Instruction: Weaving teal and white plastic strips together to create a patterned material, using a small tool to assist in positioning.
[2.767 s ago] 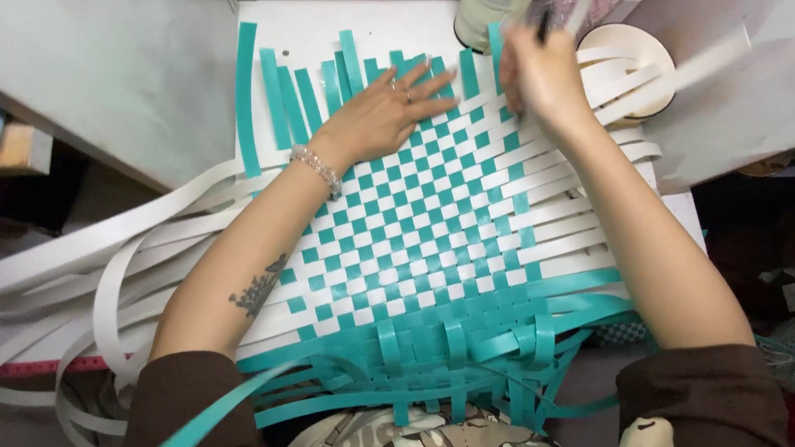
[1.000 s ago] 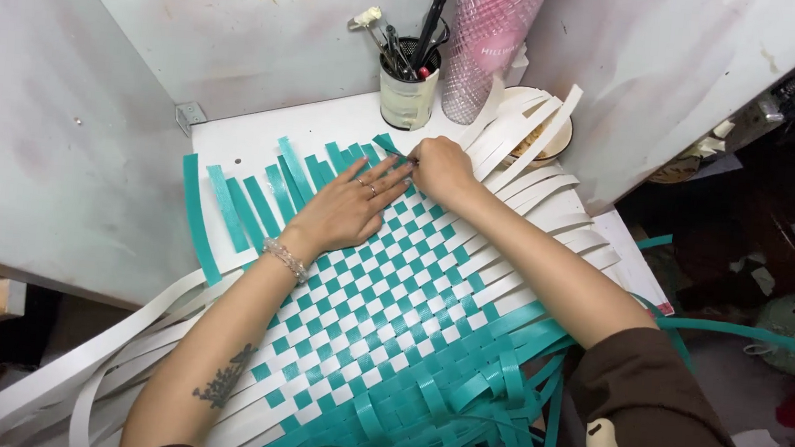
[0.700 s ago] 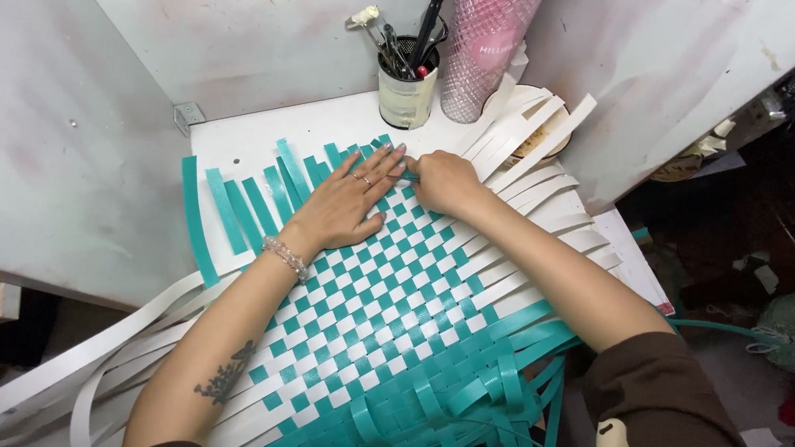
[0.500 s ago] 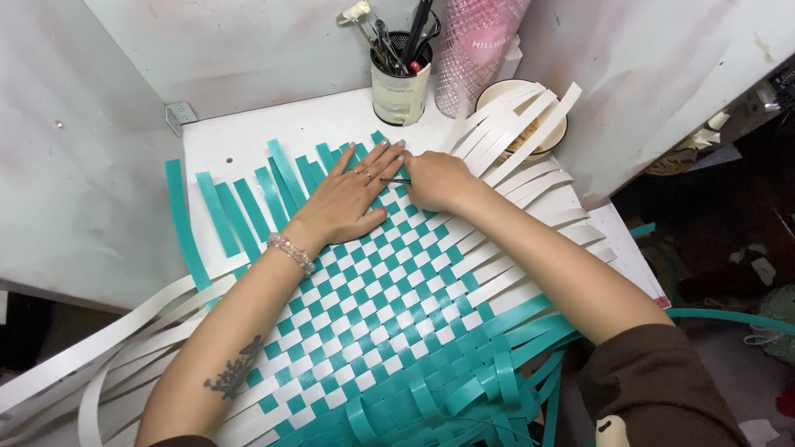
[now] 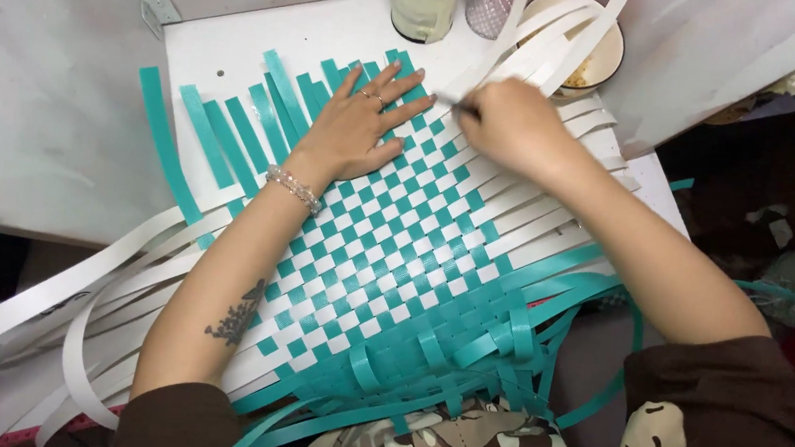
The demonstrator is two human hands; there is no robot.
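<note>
Teal and white plastic strips cross in a checkered woven mat (image 5: 385, 251) that covers most of the small white table (image 5: 270, 35). The left hand (image 5: 353, 129) lies flat on the mat's far edge, fingers spread, palm down, pressing the weave and gripping nothing; a beaded bracelet (image 5: 293, 189) sits at the wrist. The right hand (image 5: 512, 123) is just beside it, closed in a loose fist at the mat's far right corner, where the loose white strips (image 5: 547, 45) fan out. It seems to pinch something thin there, a strip end or a small tool, but the blur hides which. Loose teal strips (image 5: 233, 132) stick out past the left hand. Behind the mat stand a jar (image 5: 423, 5) and a pale bowl (image 5: 600, 49), with white strips running over the bowl.
</note>
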